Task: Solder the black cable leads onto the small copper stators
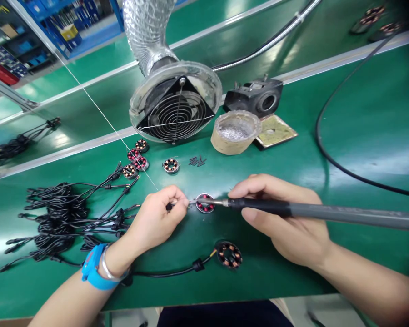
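Note:
My right hand (282,213) grips a soldering iron (266,206) by its dark handle, pointing left. Its metal tip reaches over a small motor stator (205,203) with red windings, lying on the green bench. On the stator's left side, my left hand (163,213) is closed in a pinch. A thin silvery wire shows between its fingertips and the stator; its far end is hidden by the fingers. A thin pale line (102,113) runs down from the upper left to behind this hand. Below lies a copper-wound stator (229,255) joined to a black cable (163,274).
Bundled black cables (57,218) lie at left. Several stators (136,159), a single one (171,165) and short dark tubes (197,161) sit further back. Behind are a fume extractor fan (177,113), a solder-filled pot (235,131), a sponge tray (276,131) and an iron stand (255,97).

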Demonstrator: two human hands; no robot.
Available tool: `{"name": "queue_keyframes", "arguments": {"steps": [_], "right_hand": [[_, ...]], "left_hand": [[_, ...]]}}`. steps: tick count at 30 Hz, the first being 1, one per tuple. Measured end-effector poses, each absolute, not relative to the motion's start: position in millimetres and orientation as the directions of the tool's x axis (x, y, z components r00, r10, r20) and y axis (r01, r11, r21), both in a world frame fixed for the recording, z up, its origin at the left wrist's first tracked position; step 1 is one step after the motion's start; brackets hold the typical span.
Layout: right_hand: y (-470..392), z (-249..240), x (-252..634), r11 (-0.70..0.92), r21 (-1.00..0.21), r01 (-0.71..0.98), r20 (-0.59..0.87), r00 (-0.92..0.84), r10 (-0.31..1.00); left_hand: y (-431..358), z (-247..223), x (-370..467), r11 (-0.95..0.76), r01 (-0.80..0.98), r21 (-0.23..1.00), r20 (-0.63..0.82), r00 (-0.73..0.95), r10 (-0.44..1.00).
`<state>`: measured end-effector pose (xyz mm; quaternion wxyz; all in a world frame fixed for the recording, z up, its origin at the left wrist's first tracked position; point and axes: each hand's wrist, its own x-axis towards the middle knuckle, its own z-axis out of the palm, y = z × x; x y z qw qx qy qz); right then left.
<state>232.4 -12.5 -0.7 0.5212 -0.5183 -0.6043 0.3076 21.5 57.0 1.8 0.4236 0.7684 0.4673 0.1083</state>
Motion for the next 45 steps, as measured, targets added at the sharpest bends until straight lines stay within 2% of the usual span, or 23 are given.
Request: {"name": "queue_keyframes", "arguments": {"steps": [12,29,37,40,42,45], "right_hand": [[-18,-10,230,0.391,-0.838,0.380,0.433,0.025,0.901],[-22,-7,229,0.443,-0.818,0.366,0.489,0.040,0.871],[-18,-1,232,0.468,-0.769,0.435,0.530,0.023,0.848],[-11,1,230,0.420,-0.777,0.468,0.504,0.063,0.861],[-5,0,226,0.415,-0.774,0.478,0.469,-0.006,0.883],[6,-9,217,0.516,-0.725,0.455,0.498,-0.170,0.850]], "left_hand": [[57,4,22,-0.199,0.627,0.753,-0.241,0.544,0.804],[58,4,23,-0.210,0.636,0.742,-0.249,0.553,0.795],[59,4,22,-0.150,0.620,0.770,-0.291,0.552,0.781],[61,4,20,-0.075,0.591,0.803,-0.351,0.572,0.741],[63,3,19,-0.003,0.557,0.830,-0.395,0.593,0.702],[65,0,16,0.068,0.529,0.846,-0.441,0.623,0.646]]}}
